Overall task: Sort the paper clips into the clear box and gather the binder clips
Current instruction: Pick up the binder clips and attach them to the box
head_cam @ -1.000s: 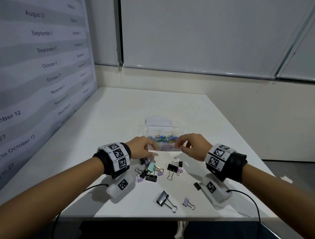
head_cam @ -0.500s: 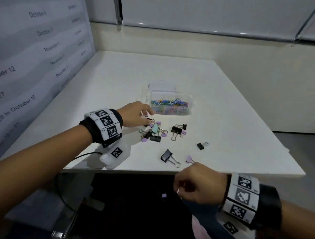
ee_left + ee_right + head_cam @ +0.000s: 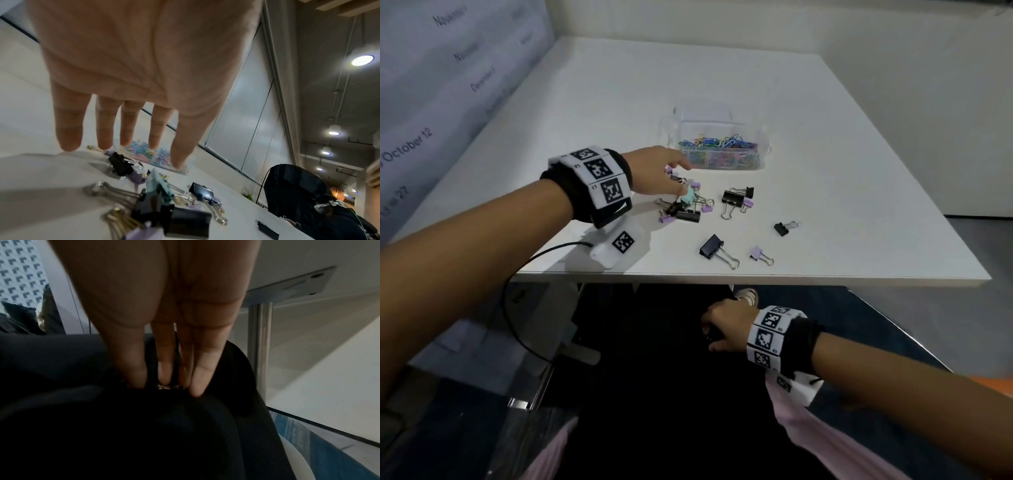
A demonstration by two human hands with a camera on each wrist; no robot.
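Observation:
The clear box [image 3: 765,144] stands mid-table with several coloured paper clips [image 3: 719,142] inside. Just in front of it lies a pile of binder clips [image 3: 688,209], purple, black and one mint. My left hand [image 3: 678,178] hovers over the pile with straight, spread fingers [image 3: 69,139] and holds nothing. Loose clips lie nearer the edge: a large black one [image 3: 710,248], a purple one [image 3: 756,254], a small black one [image 3: 780,228]. My right hand [image 3: 710,337] is below the table on dark cloth, its fingertips [image 3: 133,378] pinching a small metal-handled binder clip [image 3: 168,387].
The table's front edge [image 3: 756,275] runs between my two hands. A metal table leg [image 3: 260,337] stands right of my right hand. A printed wall panel [image 3: 431,102] borders the table's left side. A person [image 3: 329,209] sits beyond a black chair [image 3: 294,186].
Both hands let go of the clear box. My right hand dropped below the table onto the dark cloth where a small purple clip lay. My left hand shifted over the clip pile.

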